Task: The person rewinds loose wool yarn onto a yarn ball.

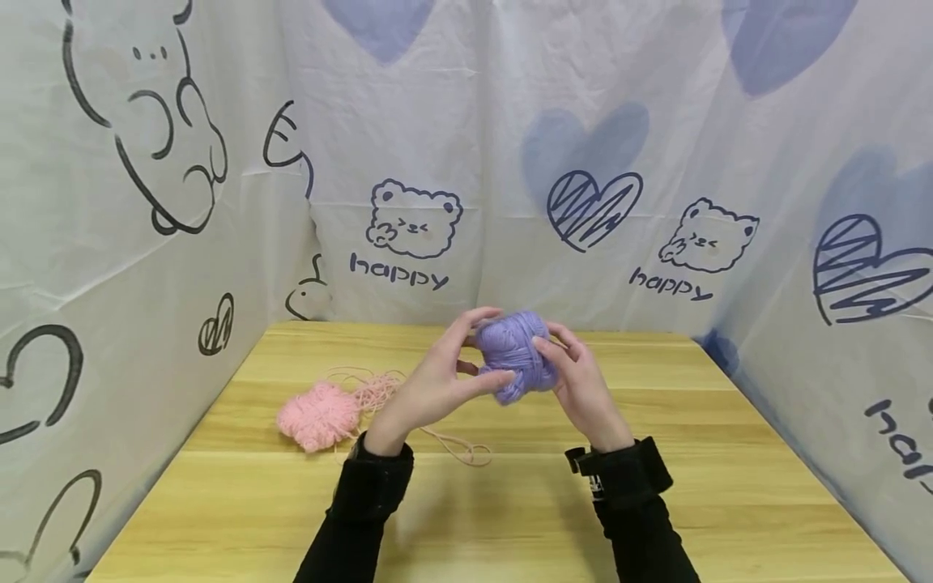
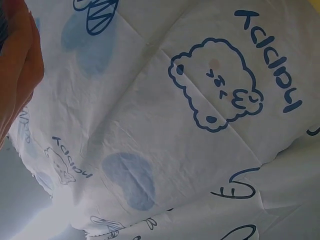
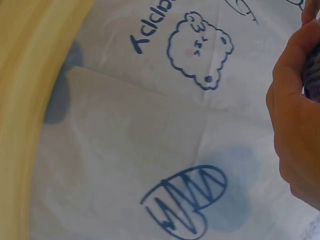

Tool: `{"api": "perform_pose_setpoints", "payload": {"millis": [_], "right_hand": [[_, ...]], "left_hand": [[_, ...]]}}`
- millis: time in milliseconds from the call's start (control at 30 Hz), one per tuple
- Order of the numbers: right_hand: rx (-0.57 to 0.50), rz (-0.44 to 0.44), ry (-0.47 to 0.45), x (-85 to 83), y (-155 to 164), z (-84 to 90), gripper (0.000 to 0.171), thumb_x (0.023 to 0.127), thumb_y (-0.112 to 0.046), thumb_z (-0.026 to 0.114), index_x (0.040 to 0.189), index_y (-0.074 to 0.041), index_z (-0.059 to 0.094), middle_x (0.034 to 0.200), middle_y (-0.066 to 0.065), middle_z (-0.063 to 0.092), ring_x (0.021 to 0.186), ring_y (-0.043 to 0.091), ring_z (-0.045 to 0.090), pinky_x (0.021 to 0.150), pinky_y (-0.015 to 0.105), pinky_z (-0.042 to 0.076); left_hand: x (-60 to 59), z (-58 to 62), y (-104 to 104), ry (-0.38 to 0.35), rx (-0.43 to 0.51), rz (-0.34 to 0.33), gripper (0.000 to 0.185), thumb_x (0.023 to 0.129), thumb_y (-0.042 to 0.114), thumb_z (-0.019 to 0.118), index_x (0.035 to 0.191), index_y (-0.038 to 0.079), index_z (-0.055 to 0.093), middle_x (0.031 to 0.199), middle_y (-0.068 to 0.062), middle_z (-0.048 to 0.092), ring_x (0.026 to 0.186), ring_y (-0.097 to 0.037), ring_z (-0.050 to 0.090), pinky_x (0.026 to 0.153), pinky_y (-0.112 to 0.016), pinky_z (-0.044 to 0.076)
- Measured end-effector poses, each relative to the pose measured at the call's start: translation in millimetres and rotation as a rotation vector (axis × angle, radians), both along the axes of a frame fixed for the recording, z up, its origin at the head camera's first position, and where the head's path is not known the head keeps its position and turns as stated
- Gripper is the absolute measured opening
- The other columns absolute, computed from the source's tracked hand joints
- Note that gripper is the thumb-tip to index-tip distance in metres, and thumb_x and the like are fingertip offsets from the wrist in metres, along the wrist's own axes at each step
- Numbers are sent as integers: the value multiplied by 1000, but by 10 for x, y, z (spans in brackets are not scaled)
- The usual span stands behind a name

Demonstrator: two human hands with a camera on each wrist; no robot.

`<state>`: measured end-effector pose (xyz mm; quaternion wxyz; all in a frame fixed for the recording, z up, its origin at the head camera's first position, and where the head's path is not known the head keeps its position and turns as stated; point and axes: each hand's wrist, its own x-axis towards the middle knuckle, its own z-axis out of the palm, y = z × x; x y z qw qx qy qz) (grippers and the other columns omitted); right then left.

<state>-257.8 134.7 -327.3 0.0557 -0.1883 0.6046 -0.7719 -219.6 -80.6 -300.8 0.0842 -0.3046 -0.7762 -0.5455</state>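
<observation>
purple yarn (image 1: 516,354) sits above the table (image 1: 510,502) in the head view, left hand (image 1: 437,385) and right hand (image 1: 579,380) each with a curled grip on its sides. it looks light, soft, squashy; best held around the middle. pink yarn (image 1: 318,414) lies left. left wrist view shows only cloth (image 2: 175,150); right wrist view shows the right hand's (image 3: 295,120) curled fingers.

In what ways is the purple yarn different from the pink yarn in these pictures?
The purple yarn is held above the table between the left hand and right hand; the pink yarn lies on the table, untouched. The purple yarn is wound into a compact ball; the pink yarn is a fluffy, looser clump with strands trailing over the wood. They differ in colour. Both are soft yarn bundles of similar size.
</observation>
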Motion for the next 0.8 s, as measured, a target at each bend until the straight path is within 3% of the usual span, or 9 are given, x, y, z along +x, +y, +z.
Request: {"api": "perform_pose_setpoints", "payload": {"millis": [167,400,567,667,800], "right_hand": [[-88,-111,-129,-236,181,-185,9,98,-21,54,102,-22,62,97,-5,62,81,7,59,70,20,53],[-88,-248,-261,-534,681,-429,13,98,-24,56,92,-24,67,83,-8,65,72,6,60,67,21,54],[-49,-284,-340,-656,1098,-577,9,98,-27,55,101,-20,59,86,-8,63,78,6,61,71,23,57],[-24,-308,-370,-715,1351,-663,17,97,-31,57,109,-20,54,90,-9,61,83,5,60,73,23,57],[34,-382,-406,-775,1625,-778,22,92,-37,61,108,-23,56,89,-10,58,83,4,59,74,24,57]], "left_hand": [[-9,-26,-81,-68,-42,56,69,88,24,69,146,24,32,144,-9,39,123,-27,48,92,-38,54],[-23,-31,-181,-75,-68,97,64,89,22,68,144,16,37,145,-9,41,126,-29,47,101,-45,49],[-44,-37,-276,-99,-92,139,60,90,23,67,142,13,38,143,-11,44,128,-31,46,108,-50,41],[-77,-59,-359,-125,-100,178,60,90,24,66,142,14,37,142,-13,44,128,-32,46,108,-51,40],[-129,-118,-501,-187,-109,243,60,92,24,64,143,13,35,142,-16,43,128,-34,45,107,-52,41]]}}
